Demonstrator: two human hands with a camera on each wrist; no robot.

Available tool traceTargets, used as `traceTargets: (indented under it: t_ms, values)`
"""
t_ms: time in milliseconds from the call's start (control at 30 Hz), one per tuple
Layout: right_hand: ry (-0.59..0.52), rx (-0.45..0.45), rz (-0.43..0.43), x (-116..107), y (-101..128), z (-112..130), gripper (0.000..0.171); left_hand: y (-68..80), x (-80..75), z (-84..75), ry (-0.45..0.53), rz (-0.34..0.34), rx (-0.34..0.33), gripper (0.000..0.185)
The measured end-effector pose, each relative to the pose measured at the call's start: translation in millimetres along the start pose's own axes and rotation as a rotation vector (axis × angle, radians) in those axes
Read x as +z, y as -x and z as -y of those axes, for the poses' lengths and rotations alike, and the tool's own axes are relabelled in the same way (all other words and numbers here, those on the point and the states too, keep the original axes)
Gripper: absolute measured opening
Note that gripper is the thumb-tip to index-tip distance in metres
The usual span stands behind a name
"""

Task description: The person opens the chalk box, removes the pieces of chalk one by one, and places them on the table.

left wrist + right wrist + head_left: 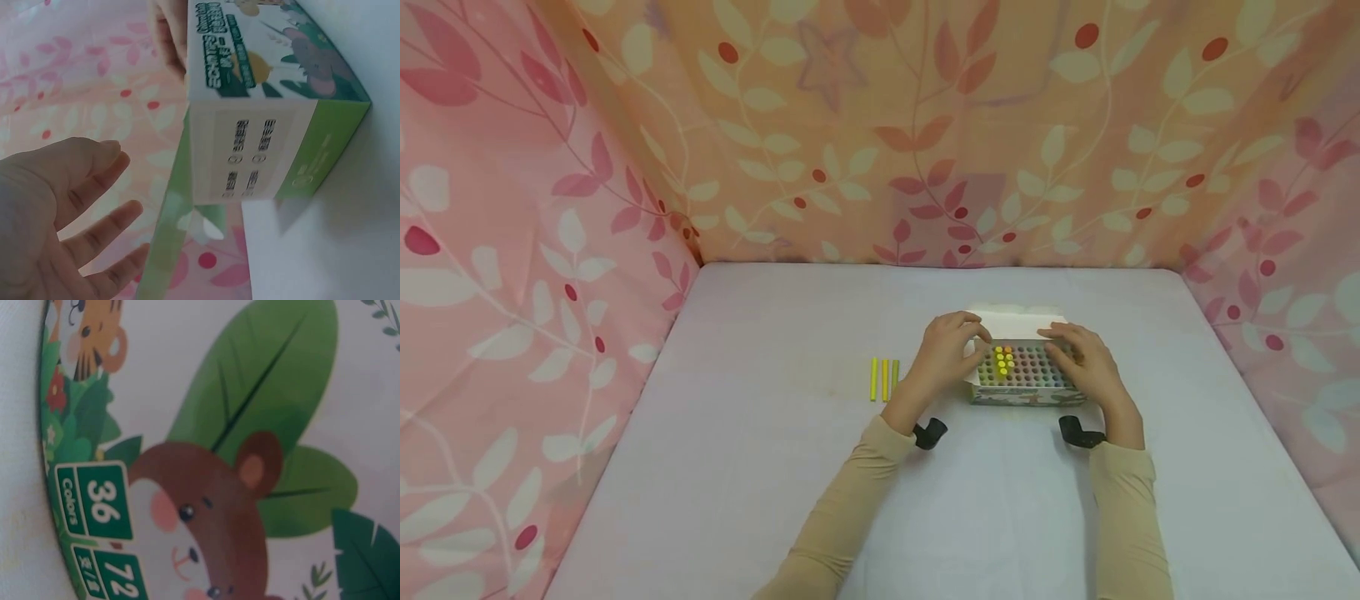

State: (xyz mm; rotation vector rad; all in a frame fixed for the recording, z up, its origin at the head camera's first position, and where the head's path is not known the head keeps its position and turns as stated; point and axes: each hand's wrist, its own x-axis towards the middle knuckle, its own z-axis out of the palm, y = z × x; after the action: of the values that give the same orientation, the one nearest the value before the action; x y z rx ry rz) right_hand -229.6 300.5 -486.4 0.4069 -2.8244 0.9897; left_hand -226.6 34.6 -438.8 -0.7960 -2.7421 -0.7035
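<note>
A flat white table (775, 500) covered in smooth matte sheeting carried everything. An open rectangular cardboard crayon box (1021, 375), printed with green leaves and cartoon animals, sat directly on it. The box's honeycomb of holes faced up, a few holding yellow and orange tips, and its white lid flap stood open on the far side. To the left of the box, near it but apart, three slim sticks (884, 379), yellow, orange and olive-green, lay side by side, parallel, on the bare surface.

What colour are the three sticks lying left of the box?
Two yellow and one orange between them; the sticks show best in the head view.
</note>
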Motion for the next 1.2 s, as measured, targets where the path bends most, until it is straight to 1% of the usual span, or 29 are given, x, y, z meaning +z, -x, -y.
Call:
traceTargets:
  t_ms: [200, 300, 500, 667, 900, 1200]
  values:
    - [-0.001, -0.009, -0.010, 1, 0, 0, 0.031, -6.2, 9.2, -7.5, 0.012, 0.102, -0.007, 0.015]
    - [-0.003, -0.004, -0.009, 1, 0, -1, 0.031, -11.4, 13.2, -10.0, -0.005, 0.135, -0.017, 0.016]
    - [0.003, 0.001, -0.005, 1, 0, -2, 0.031, -20.6, 20.5, -12.6, -0.014, 0.167, -0.033, 0.017]
    - [0.005, -0.003, -0.004, 0, -1, -2, 0.032, -25.7, 28.3, -10.7, -0.006, 0.216, -0.052, 0.017]
    - [-0.007, -0.015, -0.016, 1, -1, -2, 0.031, -27.4, 29.2, -12.1, 0.068, 0.249, -0.125, 0.016]
    - [-0.013, -0.009, -0.016, 0, -1, -2, 0.030, -29.1, 32.7, -13.7, 0.076, 0.269, -0.136, 0.017]
